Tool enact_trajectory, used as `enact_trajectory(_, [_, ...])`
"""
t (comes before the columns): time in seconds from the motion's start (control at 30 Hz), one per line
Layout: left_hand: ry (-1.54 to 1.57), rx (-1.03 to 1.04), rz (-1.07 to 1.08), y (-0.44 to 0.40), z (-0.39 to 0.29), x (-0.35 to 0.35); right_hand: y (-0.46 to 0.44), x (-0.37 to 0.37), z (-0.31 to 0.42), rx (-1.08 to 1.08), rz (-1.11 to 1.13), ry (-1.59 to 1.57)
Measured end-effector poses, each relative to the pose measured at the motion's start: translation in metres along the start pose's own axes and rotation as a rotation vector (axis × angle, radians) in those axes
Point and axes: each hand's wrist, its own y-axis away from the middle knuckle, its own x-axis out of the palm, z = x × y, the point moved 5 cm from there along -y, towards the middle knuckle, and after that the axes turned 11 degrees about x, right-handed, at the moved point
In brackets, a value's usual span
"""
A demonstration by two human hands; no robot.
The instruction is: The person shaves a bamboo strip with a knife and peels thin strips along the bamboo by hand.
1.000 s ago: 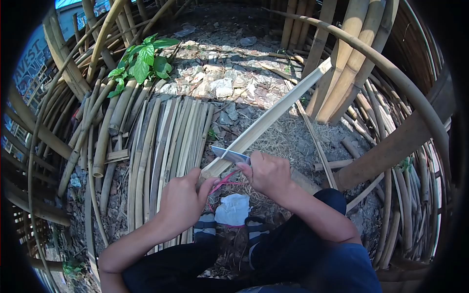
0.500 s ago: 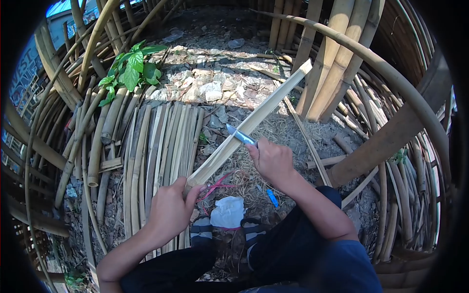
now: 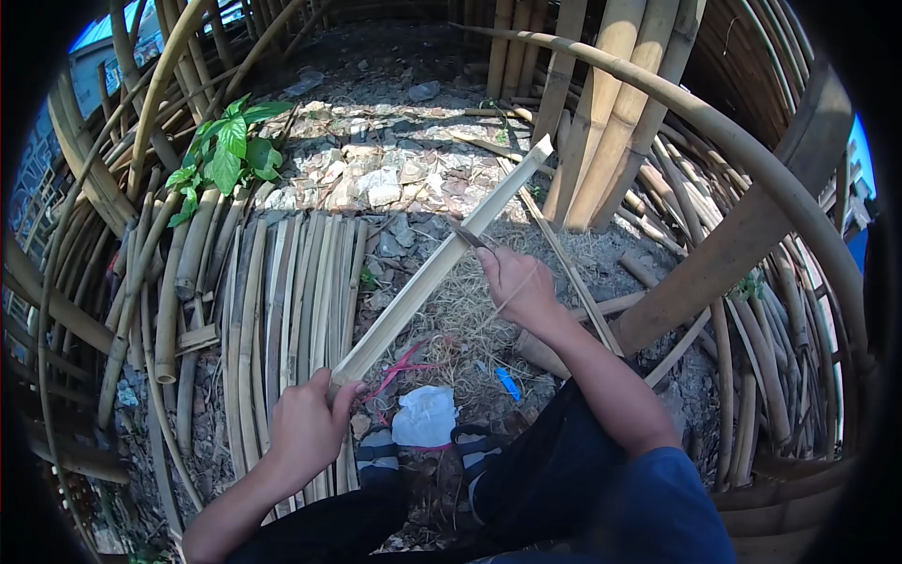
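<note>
A split bamboo strip [image 3: 413, 303] slants up from lower left to upper right, its pale inner face showing. My left hand [image 3: 308, 423] is closed around its near end, thumb on top. Farther up, my right hand [image 3: 522, 285] grips a knife [image 3: 468, 235], its handle mostly hidden in my fingers. The blade lies across the strip in its upper half, seen darkly and nearly edge-on. A thin curled sliver [image 3: 515, 293] shows over my right hand.
Split bamboo strips [image 3: 291, 310] lie in a row at left. Thick bamboo poles [image 3: 620, 113] stand at upper right, and a long pole [image 3: 733, 122] arches overhead. Below are pink twine [image 3: 402, 365], a white sheet [image 3: 425, 416], a blue object [image 3: 508, 383] and shavings. A leafy plant [image 3: 228, 155] grows at left.
My right hand and the knife have moved farther up the strip, away from my left hand. The blade has turned from flat and shiny to dark. The view has shifted slightly.
</note>
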Motion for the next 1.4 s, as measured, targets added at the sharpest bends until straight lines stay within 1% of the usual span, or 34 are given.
enact_trajectory(0.07, [-0.006, -0.028, 0.013, 0.000, 0.004, 0.002, 0.007, 0.007, 0.009, 0.023, 0.016, -0.061])
enact_trajectory(0.13, [-0.005, -0.016, -0.009, -0.002, 0.006, 0.006, 0.023, 0.009, 0.029, 0.026, 0.190, -0.144])
enact_trajectory(0.2, [-0.004, -0.010, -0.026, -0.002, 0.004, 0.008, 0.050, 0.009, 0.060, -0.100, 0.223, -0.239])
enact_trajectory(0.27, [-0.018, 0.028, -0.041, -0.005, -0.005, 0.007, 0.073, 0.010, 0.086, -0.138, 0.262, -0.243])
enact_trajectory(0.33, [0.007, 0.063, -0.047, -0.009, -0.006, 0.009, 0.081, 0.013, 0.096, -0.172, 0.289, -0.240])
enact_trajectory(0.4, [0.034, 0.087, -0.059, -0.011, -0.006, 0.012, 0.084, 0.008, 0.105, -0.306, 0.142, -0.203])
enact_trajectory(0.43, [0.025, 0.082, -0.050, -0.011, -0.005, 0.013, 0.088, 0.010, 0.106, -0.313, 0.147, -0.206])
enact_trajectory(0.5, [0.012, 0.066, -0.042, -0.012, -0.002, 0.015, 0.097, 0.012, 0.109, -0.412, 0.076, -0.169])
enact_trajectory(0.63, [0.034, 0.008, 0.004, -0.010, -0.002, 0.016, 0.096, 0.019, 0.106, -0.400, 0.106, -0.208])
enact_trajectory(0.7, [0.045, -0.004, 0.028, -0.011, -0.001, 0.017, 0.087, 0.021, 0.100, -0.338, 0.097, -0.166])
enact_trajectory(0.83, [0.045, 0.009, 0.038, -0.009, 0.002, 0.017, 0.085, 0.020, 0.098, -0.357, 0.099, -0.159])
enact_trajectory(0.9, [0.035, 0.017, 0.032, -0.008, -0.001, 0.016, 0.090, 0.017, 0.102, -0.408, 0.076, -0.178])
enact_trajectory(1.03, [0.020, 0.051, 0.020, -0.008, -0.002, 0.013, 0.078, 0.015, 0.097, -0.386, 0.086, -0.170])
enact_trajectory(1.1, [0.023, 0.070, -0.004, -0.008, -0.003, 0.012, 0.075, 0.017, 0.093, -0.446, 0.014, -0.138])
enact_trajectory(1.2, [0.026, 0.084, -0.004, -0.009, -0.004, 0.011, 0.071, 0.018, 0.089, -0.475, -0.056, -0.113])
enact_trajectory(1.4, [0.022, 0.092, 0.001, -0.007, -0.005, 0.007, 0.064, 0.016, 0.084, -0.507, -0.124, -0.111])
